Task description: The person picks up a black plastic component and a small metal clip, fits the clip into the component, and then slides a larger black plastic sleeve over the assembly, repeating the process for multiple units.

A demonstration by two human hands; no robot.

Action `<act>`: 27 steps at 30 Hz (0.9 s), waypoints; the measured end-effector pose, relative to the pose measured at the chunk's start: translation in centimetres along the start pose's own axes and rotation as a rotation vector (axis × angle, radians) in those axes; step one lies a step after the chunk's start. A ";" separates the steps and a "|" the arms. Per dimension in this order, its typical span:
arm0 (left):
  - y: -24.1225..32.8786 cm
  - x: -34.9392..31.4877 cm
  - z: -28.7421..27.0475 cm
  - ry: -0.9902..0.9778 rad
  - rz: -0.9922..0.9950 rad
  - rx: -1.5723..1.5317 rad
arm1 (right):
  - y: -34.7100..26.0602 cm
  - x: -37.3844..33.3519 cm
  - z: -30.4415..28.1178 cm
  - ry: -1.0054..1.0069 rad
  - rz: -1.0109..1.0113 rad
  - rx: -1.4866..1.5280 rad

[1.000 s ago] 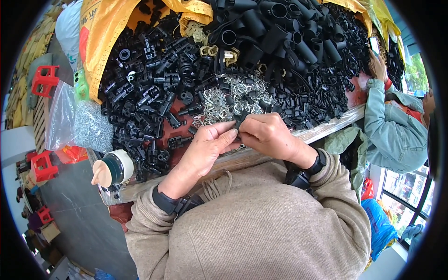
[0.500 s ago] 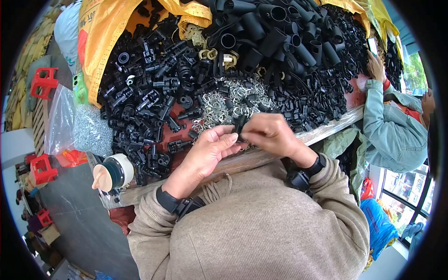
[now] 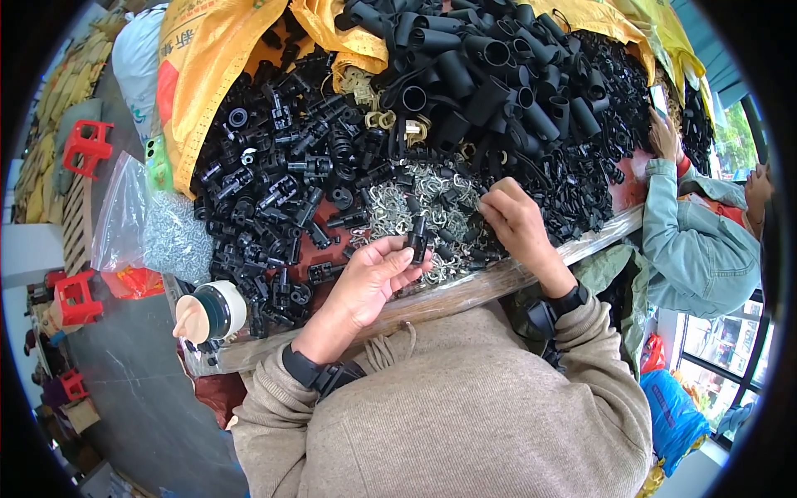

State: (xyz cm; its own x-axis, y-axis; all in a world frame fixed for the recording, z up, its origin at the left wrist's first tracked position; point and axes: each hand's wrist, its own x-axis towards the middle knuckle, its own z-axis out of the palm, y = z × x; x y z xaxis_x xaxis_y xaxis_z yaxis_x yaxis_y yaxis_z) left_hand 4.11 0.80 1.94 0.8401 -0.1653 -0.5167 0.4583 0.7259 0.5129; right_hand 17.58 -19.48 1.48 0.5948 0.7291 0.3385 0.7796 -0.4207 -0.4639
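A small black plastic part (image 3: 418, 236), roughly tube-shaped, stands upright between the thumb and fingers of my left hand (image 3: 374, 280). My right hand (image 3: 516, 222) is apart from it, over the right side of the heap of curved silver metal clips (image 3: 432, 199), beside small black pieces (image 3: 548, 187). Its fingertips are pinched together; whatever may be between them is too small or hidden to make out. Left of the clips spreads a pile of black plastic fittings (image 3: 282, 178). Beyond the clips lie larger black tubes (image 3: 498, 75).
A wooden beam (image 3: 465, 292) edges the work table in front of me. A dark cup with a beige lid (image 3: 212, 314) stands at the left corner, near a clear bag of small silver pieces (image 3: 174, 236). At right, another person's denim sleeve (image 3: 664, 224) reaches in, the hand holding a phone.
My right hand has left the black part and moved right, over the clips and small black pieces. My left hand keeps the part, which now shows more fully.
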 end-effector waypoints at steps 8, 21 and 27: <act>0.3 0.0 0.5 -0.028 0.029 -0.023 | -1.3 0.1 -0.6 -0.130 0.621 0.758; 0.0 1.1 1.0 -0.152 0.066 -0.100 | -4.3 0.6 0.6 -0.328 0.573 1.198; 0.0 1.6 0.6 -0.186 0.090 -0.127 | -5.1 1.0 0.5 -0.177 0.220 0.609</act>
State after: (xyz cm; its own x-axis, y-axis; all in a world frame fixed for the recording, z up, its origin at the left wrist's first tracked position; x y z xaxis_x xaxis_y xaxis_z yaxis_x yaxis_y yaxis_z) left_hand 5.58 0.17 1.52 0.9205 -0.2076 -0.3311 0.3485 0.8195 0.4550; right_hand 14.11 -16.35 3.71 0.6458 0.7605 0.0679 0.3629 -0.2274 -0.9036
